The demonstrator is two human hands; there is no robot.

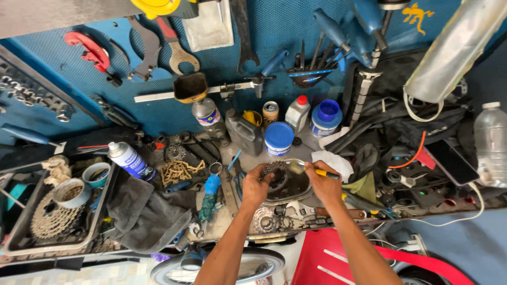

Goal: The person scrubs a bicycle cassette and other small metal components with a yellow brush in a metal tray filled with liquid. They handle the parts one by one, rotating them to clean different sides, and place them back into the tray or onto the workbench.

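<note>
My left hand grips a dark toothed bicycle sprocket cluster and holds it over a shallow metal pan on the cluttered workbench. My right hand holds a brush with a yellow handle; its bristled head rests against the sprocket's right side. Both forearms reach in from the bottom of the view. A second sprocket cluster lies on the bench just below my left wrist, next to an adjustable wrench.
A blue pegboard hung with wrenches and hex keys backs the bench. Bottles, tubs and a spray can stand along it. A chain, a grey rag, a tray with a large cassette, a phone and a water bottle lie around.
</note>
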